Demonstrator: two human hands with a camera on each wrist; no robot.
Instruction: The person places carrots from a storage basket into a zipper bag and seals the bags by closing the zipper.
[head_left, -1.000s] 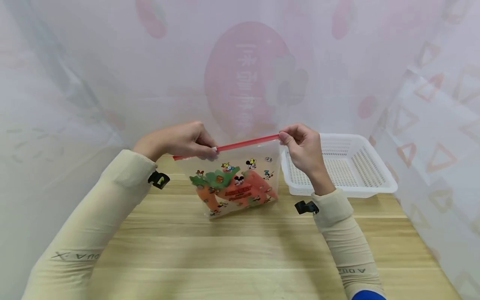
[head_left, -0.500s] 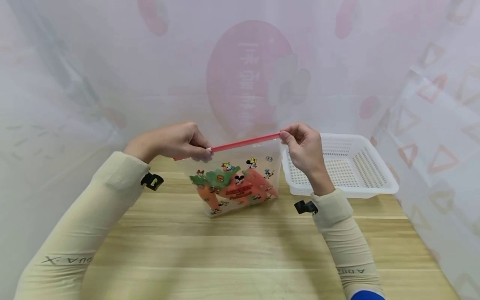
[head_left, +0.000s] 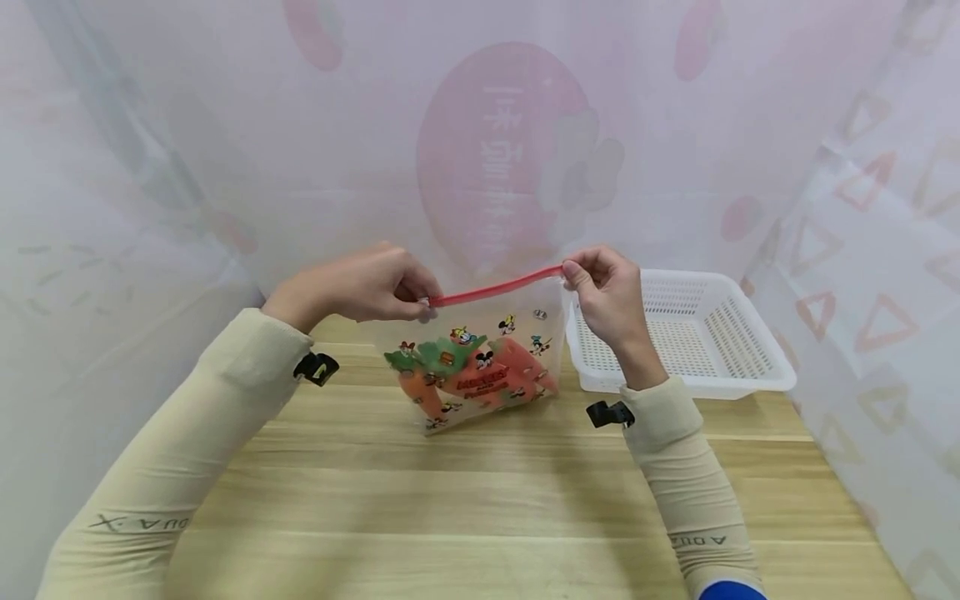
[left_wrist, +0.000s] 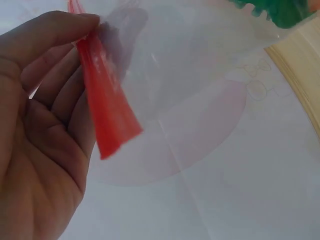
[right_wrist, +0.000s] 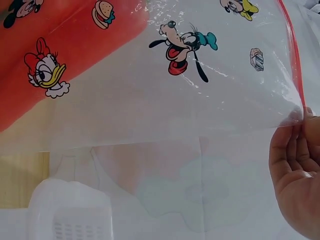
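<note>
A clear zip bag (head_left: 483,354) printed with cartoon characters is held up by its top edge, its lower edge close over the table. Along the top runs a red zip strip (head_left: 495,290), bowed slightly downward. My left hand (head_left: 360,287) pinches this strip between thumb and fingers, a small whitish piece showing at the fingertips; a red end (left_wrist: 112,120) sticks out past them. At the opposite top corner, my right hand (head_left: 611,292) pinches the bag between thumb and forefinger. Through the film show orange-red pieces (head_left: 420,393) with green leafy tops (head_left: 435,354).
A white perforated plastic basket (head_left: 682,387) stands on the wooden table (head_left: 465,517) behind and right of my right hand. Pale printed sheeting (head_left: 337,150) rises at the back and both sides.
My left hand slid left along the red strip, then came back right. The strip went from straight to bowed. My right hand kept its hold on the corner, nearly still.
</note>
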